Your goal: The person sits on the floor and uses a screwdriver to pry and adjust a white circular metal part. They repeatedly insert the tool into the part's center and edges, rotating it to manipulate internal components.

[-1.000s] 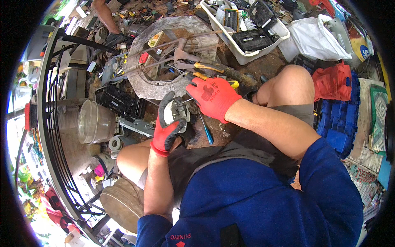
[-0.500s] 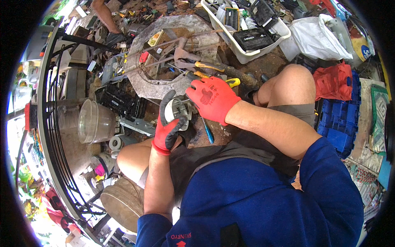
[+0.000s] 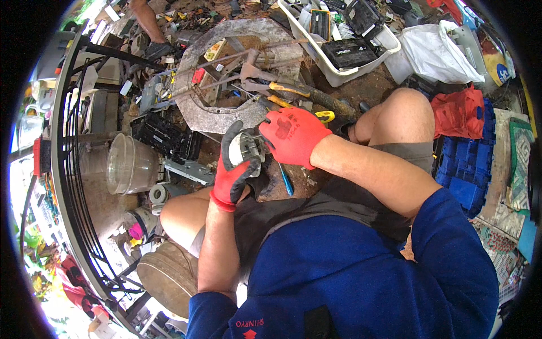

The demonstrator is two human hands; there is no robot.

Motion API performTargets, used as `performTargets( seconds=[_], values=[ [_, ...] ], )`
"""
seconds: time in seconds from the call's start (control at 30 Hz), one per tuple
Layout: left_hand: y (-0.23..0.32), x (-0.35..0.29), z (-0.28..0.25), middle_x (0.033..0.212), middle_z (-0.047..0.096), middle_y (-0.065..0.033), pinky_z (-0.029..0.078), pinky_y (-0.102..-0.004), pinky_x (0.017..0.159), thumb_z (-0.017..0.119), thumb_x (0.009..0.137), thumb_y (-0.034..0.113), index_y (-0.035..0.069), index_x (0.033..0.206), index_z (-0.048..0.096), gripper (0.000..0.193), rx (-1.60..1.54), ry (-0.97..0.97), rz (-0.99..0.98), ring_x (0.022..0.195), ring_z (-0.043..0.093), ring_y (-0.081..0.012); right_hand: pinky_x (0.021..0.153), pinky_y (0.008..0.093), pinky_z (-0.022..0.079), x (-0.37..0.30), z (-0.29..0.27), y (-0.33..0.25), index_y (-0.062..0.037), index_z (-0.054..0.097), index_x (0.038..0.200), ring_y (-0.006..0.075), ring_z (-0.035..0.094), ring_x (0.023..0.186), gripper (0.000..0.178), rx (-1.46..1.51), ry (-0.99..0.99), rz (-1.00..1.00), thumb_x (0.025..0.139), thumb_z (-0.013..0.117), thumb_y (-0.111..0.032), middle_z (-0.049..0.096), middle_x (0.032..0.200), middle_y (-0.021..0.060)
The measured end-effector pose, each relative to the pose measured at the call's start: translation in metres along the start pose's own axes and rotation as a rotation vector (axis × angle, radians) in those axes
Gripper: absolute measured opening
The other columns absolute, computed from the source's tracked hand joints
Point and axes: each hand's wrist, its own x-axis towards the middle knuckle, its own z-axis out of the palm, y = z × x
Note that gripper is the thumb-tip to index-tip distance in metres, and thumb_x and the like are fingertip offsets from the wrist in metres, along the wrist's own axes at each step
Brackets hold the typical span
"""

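My left hand (image 3: 231, 179), in a red glove with dark palm and fingers, is wrapped round a round white-and-metal part (image 3: 239, 148). The part's open side, with metal inside, faces my right hand. My right hand (image 3: 296, 135), in a matching glove, is closed round a screwdriver whose yellow handle (image 3: 327, 115) pokes out on the far right side. A thin shaft runs from my right fingers to the part; its tip is hard to make out. Below my hands a blue-handled tool (image 3: 287, 181) lies on the ground.
Ahead lies a grey stone slab (image 3: 206, 116) with a rusty axe-like head (image 3: 251, 74) and orange-handled tools (image 3: 289, 88). A white bin (image 3: 339, 79) of black devices stands far right. On the left are a clear plastic tub (image 3: 131, 165) and a black metal rack (image 3: 63, 141). Another person's leg (image 3: 148, 22) shows far left.
The white part has tilted a little in my left hand. The yellow screwdriver handle has turned and shifted slightly right with my right hand.
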Motion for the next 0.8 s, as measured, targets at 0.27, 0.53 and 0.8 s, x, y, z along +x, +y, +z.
performTargets(
  seconds=[0.27,0.53,0.8],
  values=[
    [-0.008,0.000,0.001,0.136,0.055,-0.0115,0.046,-0.0367,0.106,0.072,0.078,0.002,0.006,0.155,0.028,0.089,0.010,0.005,0.004,0.124,0.055,-0.0221,0.080,0.0460,0.053,0.001,-0.001,-0.001,-0.0091,0.067,0.101,0.0330,0.067,0.093,0.021,0.008,0.051,0.017,0.084,0.061,-0.021,0.067,0.101,0.0122],
    [-0.006,0.001,0.008,0.134,0.057,-0.0128,0.048,-0.0359,0.101,0.069,0.079,0.001,0.006,0.155,0.028,0.086,0.014,-0.001,0.013,0.119,0.059,-0.0220,0.086,0.0477,0.052,-0.001,-0.003,0.000,-0.0080,0.064,0.102,0.0352,0.065,0.097,0.029,0.058,0.044,0.018,0.075,0.070,-0.018,0.063,0.103,0.0128],
    [-0.012,0.001,0.007,0.140,0.055,-0.0150,0.045,-0.0378,0.107,0.069,0.082,0.002,0.007,0.157,0.026,0.087,-0.070,-0.039,0.005,0.126,0.056,-0.0244,0.082,0.0463,0.053,-0.001,-0.002,-0.002,-0.0082,0.066,0.101,0.0335,0.065,0.099,0.021,0.004,0.056,-0.018,0.085,0.061,-0.020,0.065,0.105,0.0139]
  ],
)
